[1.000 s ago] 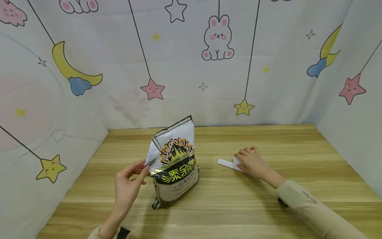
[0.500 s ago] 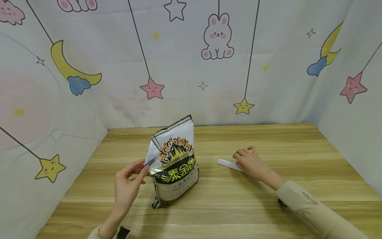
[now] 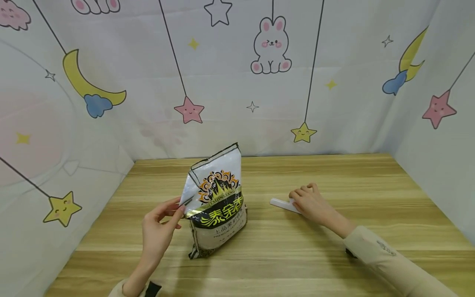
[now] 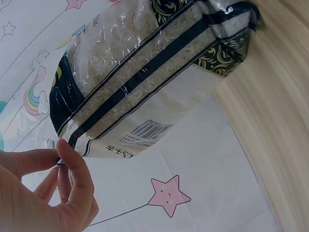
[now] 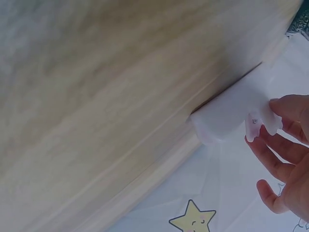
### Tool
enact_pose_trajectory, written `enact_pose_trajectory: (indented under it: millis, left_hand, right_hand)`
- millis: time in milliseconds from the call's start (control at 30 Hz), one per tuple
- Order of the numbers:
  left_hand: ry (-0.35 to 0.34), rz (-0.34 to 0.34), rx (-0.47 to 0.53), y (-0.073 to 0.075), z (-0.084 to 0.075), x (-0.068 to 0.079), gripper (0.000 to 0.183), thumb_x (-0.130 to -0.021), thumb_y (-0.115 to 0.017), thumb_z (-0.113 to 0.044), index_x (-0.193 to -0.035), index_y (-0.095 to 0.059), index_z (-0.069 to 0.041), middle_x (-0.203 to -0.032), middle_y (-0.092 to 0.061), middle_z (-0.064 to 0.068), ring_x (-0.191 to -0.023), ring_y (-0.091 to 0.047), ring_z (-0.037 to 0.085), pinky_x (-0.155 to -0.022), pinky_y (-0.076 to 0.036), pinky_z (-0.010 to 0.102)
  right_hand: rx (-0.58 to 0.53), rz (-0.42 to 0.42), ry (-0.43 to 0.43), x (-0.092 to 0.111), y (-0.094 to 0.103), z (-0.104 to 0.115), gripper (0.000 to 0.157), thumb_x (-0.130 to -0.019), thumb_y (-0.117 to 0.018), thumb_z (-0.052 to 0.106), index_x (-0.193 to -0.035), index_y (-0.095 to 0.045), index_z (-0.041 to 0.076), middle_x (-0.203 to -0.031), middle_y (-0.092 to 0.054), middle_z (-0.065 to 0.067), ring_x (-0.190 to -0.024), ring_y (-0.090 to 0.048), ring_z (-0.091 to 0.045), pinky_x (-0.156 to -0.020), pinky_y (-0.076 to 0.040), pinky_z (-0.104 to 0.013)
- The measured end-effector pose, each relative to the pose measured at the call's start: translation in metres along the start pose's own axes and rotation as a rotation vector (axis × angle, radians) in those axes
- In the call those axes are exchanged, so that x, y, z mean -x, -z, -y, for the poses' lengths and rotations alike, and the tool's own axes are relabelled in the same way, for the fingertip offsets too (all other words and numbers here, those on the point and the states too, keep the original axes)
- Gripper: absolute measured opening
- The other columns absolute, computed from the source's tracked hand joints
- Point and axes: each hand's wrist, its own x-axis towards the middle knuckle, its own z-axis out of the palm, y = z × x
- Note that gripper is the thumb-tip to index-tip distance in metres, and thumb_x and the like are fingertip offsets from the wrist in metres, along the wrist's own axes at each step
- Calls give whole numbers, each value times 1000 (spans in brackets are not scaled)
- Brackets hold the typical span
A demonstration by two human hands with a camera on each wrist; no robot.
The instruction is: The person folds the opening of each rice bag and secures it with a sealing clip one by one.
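A bag of rice (image 3: pixel 217 220) stands on the wooden table, its white top leaning slightly. Grains show through its clear side (image 4: pixel 120 48) in the left wrist view. My left hand (image 3: pixel 159 227) pinches the bag's upper left corner between thumb and fingers. Over to the right, my right hand (image 3: pixel 315 206) grips one end of a white plastic piece (image 3: pixel 283 205), long and narrow, close over the table. From the right wrist, the piece (image 5: pixel 227 111) shows a smooth rounded body with small tabs, held between thumb and fingers. Its far end points toward the bag.
The wooden table (image 3: pixel 278 260) reaches back to a white cloth backdrop (image 3: pixel 230 78) printed with stars, moons and a rabbit. Cloth walls also rise at both sides. A stretch of table separates the bag from the white piece.
The white piece has turned slightly in my right hand; its raised tab, visible a second ago, is now hidden behind the fingers. My left hand and the bag hold still.
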Motion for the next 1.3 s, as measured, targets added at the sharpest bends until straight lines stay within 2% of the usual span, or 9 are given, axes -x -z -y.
enact_pose_trajectory:
  millis: [600,667,700,867,900,933,1133,1300]
  left_hand:
    - [-5,-3,-6,0,-1,0,21,-77,-65,3,-97,-67,-1,-72,-60,-16,-60,-56,3,-43,-51,18]
    - [-6,-3,-7,0,-1,0,21,-77,-65,3,-97,-68,-1,-72,-60,-16,-60,-56,3,-43,-51,19]
    - [-7,-3,-7,0,-1,0,21,-77,-65,3,-97,-68,-1,-72,-60,-16,-60,-57,3,-43,-51,19]
    - [-9,-2,-1,0,-1,0,21,-77,-65,3,-97,-67,-1,-72,-61,-15,-60,-57,3,-43,-51,19]
    - [-9,-2,0,0,-1,0,21,-77,-65,3,-97,-67,-1,-72,-61,-15,-60,-57,3,-43,-51,19]
    - [-8,-1,0,0,0,0,21,-77,-65,3,-97,-67,-1,-73,-61,-15,-60,-57,3,-43,-51,19]
    - [-9,-2,-4,0,0,0,21,-77,-65,2,-98,-67,-1,-73,-61,-16,-61,-57,3,-43,-51,19]
    - [-11,-5,-3,0,0,1,21,-77,-65,2,-98,-67,-1,-73,-61,-17,-61,-57,3,-43,-51,19]
  right_hand:
    - [-13,37,5,0,4,2,14,-78,-67,14,-89,-58,12,-87,-63,-3,-80,-59,-22,-75,-40,-45]
    - [-22,22,11,0,4,2,15,-77,-68,13,-88,-58,11,-87,-63,-3,-79,-58,-22,-74,-40,-45]
    - [-14,-4,23,0,1,0,10,-82,-64,16,-88,-57,13,-86,-62,-2,-79,-58,-21,-74,-40,-43]
    - [-52,-43,23,2,1,1,12,-79,-66,15,-87,-58,14,-87,-62,-3,-79,-56,-22,-70,-38,-42]
    - [-53,-39,16,2,1,1,12,-79,-66,15,-87,-58,15,-88,-62,-2,-80,-56,-22,-70,-38,-42]
    - [-70,-18,-1,2,4,2,17,-74,-70,13,-86,-58,14,-89,-63,-4,-81,-56,-23,-69,-38,-43]
    - [-85,25,-34,3,5,2,14,-78,-67,13,-89,-59,15,-92,-62,-3,-82,-52,-22,-63,-35,-34]
    - [-101,30,-38,3,8,3,14,-78,-66,12,-90,-59,14,-93,-62,-4,-84,-51,-22,-61,-38,-33]
